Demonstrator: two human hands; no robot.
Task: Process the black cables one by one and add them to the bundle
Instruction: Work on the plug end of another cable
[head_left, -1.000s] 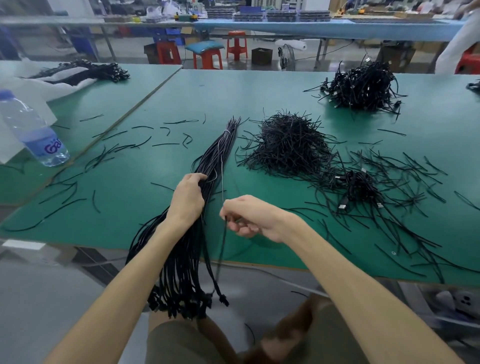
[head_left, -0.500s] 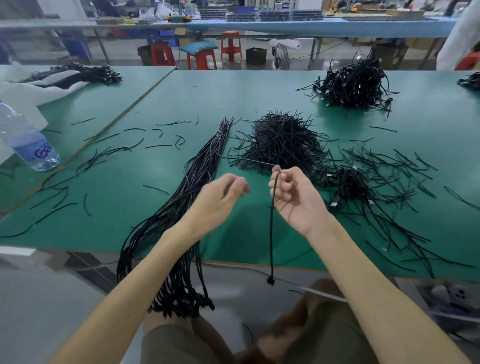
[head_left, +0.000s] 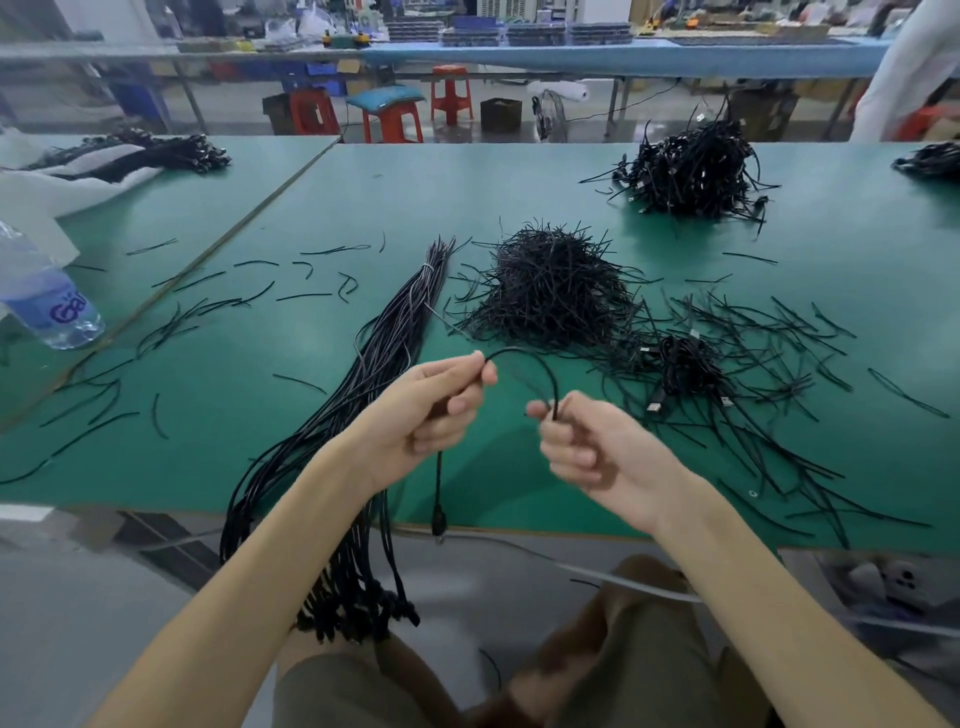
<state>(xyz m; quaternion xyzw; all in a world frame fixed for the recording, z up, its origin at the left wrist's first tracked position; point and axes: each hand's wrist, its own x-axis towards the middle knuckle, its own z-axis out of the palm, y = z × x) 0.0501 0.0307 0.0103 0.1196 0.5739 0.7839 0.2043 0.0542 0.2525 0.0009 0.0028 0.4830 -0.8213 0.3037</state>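
Note:
A single black cable (head_left: 524, 358) arches between my two hands above the green table (head_left: 363, 197). My left hand (head_left: 431, 410) pinches it near one end, and its plug end (head_left: 438, 522) hangs down past the table's front edge. My right hand (head_left: 597, 447) grips the cable's other end in curled fingers. The long bundle of black cables (head_left: 384, 353) lies to the left of my hands, tied near its far tip, with its plug ends hanging over the front edge.
A heap of short black ties (head_left: 550, 291) lies behind my hands, a small coil of cables (head_left: 685, 364) to the right among scattered ties, and a larger cable pile (head_left: 691, 171) at the back. A water bottle (head_left: 47, 301) stands at the left.
My left hand let go of the bundle and took hold of the single cable. My right hand raised that cable clear of the bundle and now holds its other end, lower down.

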